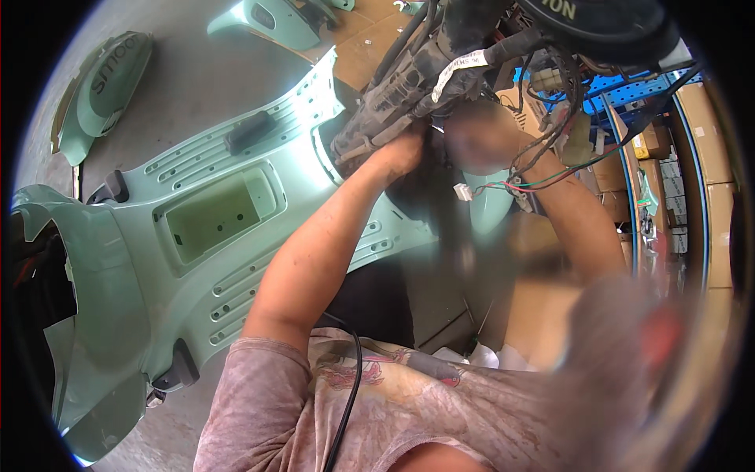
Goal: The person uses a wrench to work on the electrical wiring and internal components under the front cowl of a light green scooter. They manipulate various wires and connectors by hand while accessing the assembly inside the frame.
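My left hand (407, 153) reaches in against the dark loom and tubing (385, 118) at the front of a light green scooter; its fingers are hidden behind that bundle. Just to its right, my right hand (484, 138) is raised among the hanging wires, too smeared to make out its fingers or anything in them. A white plug connector (462, 192) dangles below it, with red and green wires (543, 186) running off to the right. A white label (459, 71) is wrapped around the loom above both hands.
The scooter's green floorboard (134, 236) with its recessed box stretches left. Loose green panels (110, 94) lie on the floor and on cardboard (354, 47). A round black part (605, 27) overhangs at the top right. Shelves with cartons (712, 141) stand to the right.
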Available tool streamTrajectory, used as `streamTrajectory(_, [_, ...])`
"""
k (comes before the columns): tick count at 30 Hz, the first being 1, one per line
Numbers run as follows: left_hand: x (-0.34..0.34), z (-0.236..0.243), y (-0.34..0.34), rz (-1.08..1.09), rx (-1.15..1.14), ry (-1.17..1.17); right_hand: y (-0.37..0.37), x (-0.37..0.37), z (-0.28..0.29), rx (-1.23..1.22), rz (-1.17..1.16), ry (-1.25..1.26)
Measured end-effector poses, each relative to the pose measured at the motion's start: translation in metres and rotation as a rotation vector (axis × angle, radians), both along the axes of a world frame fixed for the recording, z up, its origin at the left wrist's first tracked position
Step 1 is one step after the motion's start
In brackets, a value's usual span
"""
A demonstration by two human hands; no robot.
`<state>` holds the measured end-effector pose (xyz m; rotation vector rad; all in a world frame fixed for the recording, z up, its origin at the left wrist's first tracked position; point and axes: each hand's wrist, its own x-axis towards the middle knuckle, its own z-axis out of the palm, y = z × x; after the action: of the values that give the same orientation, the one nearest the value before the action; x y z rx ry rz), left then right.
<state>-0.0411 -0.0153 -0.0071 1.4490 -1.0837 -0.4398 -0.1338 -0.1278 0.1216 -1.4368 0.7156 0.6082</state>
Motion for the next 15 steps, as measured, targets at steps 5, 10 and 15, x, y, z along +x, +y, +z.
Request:
streamTrajectory(5, [0.002,0.005,0.008,0.02,-0.031,-0.223,-0.005,-0.003,-0.011,0.199,-0.19,0.042])
streamTrajectory(10, [0.009,0.002,0.002,-0.083,0.139,-0.233,-0.003,0.0,-0.011,0.276,-0.175,0.095])
streamTrajectory(15, [0.005,-0.001,0.007,-0.075,0.067,-0.196,-0.01,0.007,-0.021,0.242,-0.012,0.373])
